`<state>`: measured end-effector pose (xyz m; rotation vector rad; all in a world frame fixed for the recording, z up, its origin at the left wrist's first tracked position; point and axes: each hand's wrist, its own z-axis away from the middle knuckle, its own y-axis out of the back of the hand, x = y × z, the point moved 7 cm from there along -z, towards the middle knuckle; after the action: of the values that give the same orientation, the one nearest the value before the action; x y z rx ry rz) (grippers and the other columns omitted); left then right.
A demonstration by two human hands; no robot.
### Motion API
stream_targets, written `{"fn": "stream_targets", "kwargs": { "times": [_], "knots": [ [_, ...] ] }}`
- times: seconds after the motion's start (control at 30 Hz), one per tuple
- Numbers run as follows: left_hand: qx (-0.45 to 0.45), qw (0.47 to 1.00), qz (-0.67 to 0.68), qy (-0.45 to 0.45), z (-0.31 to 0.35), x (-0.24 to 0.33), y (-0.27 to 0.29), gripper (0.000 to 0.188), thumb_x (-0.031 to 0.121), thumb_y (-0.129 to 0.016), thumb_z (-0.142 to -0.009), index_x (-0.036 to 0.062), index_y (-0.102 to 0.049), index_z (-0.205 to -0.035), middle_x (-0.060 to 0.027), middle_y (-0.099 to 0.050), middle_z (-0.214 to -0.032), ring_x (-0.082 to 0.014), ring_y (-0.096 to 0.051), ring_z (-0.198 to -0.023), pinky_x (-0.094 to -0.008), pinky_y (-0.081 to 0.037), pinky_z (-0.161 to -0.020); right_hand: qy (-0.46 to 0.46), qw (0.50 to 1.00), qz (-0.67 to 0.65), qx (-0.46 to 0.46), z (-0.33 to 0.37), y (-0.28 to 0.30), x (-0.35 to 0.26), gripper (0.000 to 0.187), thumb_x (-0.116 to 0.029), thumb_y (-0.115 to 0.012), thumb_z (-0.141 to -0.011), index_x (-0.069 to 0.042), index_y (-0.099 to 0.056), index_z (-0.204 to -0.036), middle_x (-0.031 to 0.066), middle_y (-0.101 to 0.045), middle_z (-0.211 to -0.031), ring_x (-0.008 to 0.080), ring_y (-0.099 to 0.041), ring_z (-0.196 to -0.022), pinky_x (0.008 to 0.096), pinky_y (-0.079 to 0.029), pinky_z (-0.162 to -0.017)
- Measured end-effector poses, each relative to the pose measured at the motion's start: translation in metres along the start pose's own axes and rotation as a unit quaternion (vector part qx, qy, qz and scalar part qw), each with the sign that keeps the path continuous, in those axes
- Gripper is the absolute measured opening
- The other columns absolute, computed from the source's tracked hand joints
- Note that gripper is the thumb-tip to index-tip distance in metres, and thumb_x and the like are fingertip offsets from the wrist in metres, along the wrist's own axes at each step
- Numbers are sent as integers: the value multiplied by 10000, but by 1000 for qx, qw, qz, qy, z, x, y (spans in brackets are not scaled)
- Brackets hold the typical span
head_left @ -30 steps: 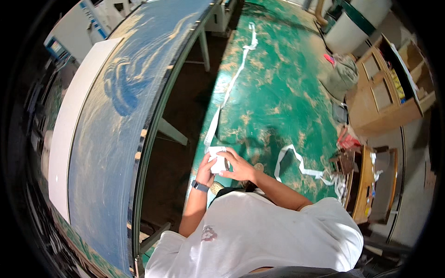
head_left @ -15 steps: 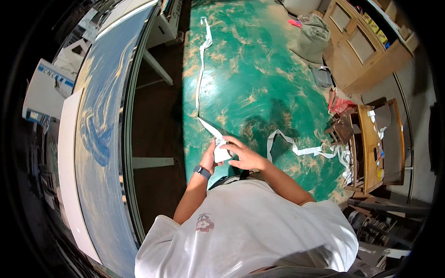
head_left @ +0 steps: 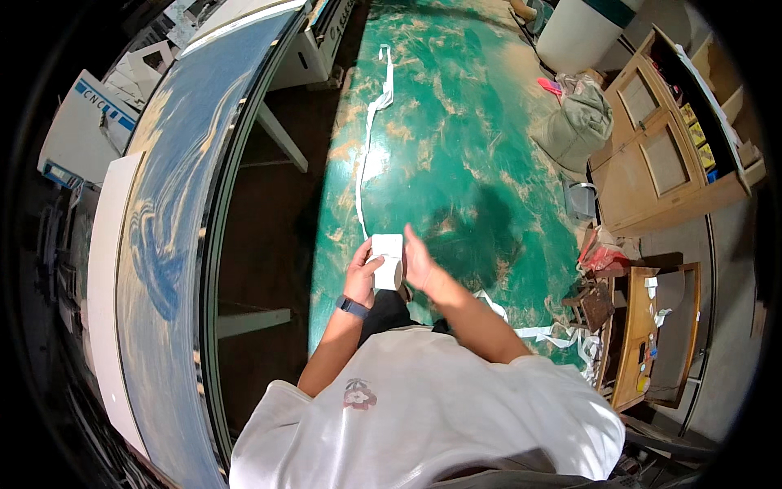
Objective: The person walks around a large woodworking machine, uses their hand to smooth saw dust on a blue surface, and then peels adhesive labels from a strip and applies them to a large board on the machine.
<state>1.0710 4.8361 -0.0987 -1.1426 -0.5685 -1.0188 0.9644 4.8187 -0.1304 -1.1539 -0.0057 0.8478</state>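
Note:
Low in front of my body, my left hand (head_left: 358,279) grips a roll of white strip (head_left: 387,275), its thumb laid across the front. The strip looks like paper or tape; which one I cannot tell. Above the roll, a flat white piece shows along its upper edge. From beside my left fingers a long white strip (head_left: 359,191) runs away over the green floor and bunches up toward its far end. My right hand (head_left: 418,262), slightly blurred, is just right of the roll with its fingers stretched out and holding nothing.
Another white strip (head_left: 533,332) trails to a heap at the right, near a small brown stool (head_left: 590,303). Sawdust streaks the green floor (head_left: 464,122). A long blue-topped table (head_left: 175,212) stands left. A sack (head_left: 574,122), wooden cabinet (head_left: 652,147) and white barrel (head_left: 578,37) line the right.
My right hand has come off the roll and straightened its fingers. The roll now faces up more fully in my left hand. The whole view has shifted somewhat.

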Motion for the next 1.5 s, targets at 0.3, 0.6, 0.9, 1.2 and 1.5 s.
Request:
{"fn": "stream_targets", "kwargs": {
  "times": [0.3, 0.6, 0.9, 1.2, 1.5],
  "knots": [
    [-147, 980, -78, 106, -190, 81, -60, 144, 73, -628, -911, 13, -636, -1041, -32, -662, -951, -115, -605, -868, -271, -472, -781, 251, 945, 199, 62, -151, -79, -420, 310, -227, -568, -978, 13, -577, -1174, 135, -680, -1052, 245, -681, -941, 382, -570, -832],
    [-162, 954, -216, 134, -386, 103, -121, 135, 139, -646, -918, 5, -646, -931, -4, -629, -851, -93, -541, -757, -267, -423, -695, 425, 893, 132, 72, -221, -57, -676, 260, -169, -643, -928, 41, -620, -1079, 117, -691, -991, 233, -675, -898, 395, -557, -792],
    [-16, 867, -493, 68, -603, 129, -112, 263, 221, -675, -872, 5, -665, -1021, -141, -703, -951, -237, -665, -872, -363, -500, -769, 388, 913, 89, 88, -396, -32, -866, 308, -206, -673, -911, 41, -615, -1085, 147, -692, -1042, 261, -677, -943, 407, -550, -818],
    [118, 639, -760, -20, -770, 236, -173, 684, 212, -662, -816, 213, -392, -1445, -148, -483, -1377, -376, -637, -997, -479, -535, -774, 276, 938, 208, -29, -606, -97, -935, 267, -220, -640, -939, 1, -635, -1089, 109, -694, -1010, 219, -672, -915, 356, -536, -823],
    [-33, 968, -219, -116, -1042, 380, -279, 520, 119, -724, -845, 0, -528, -1312, -100, -626, -1167, -161, -607, -932, -295, -483, -775, 118, 867, 466, -130, -770, -142, -878, 312, -227, -648, -940, -15, -663, -1168, 54, -694, -1071, 120, -623, -980, 304, -498, -854]
  ]
}}
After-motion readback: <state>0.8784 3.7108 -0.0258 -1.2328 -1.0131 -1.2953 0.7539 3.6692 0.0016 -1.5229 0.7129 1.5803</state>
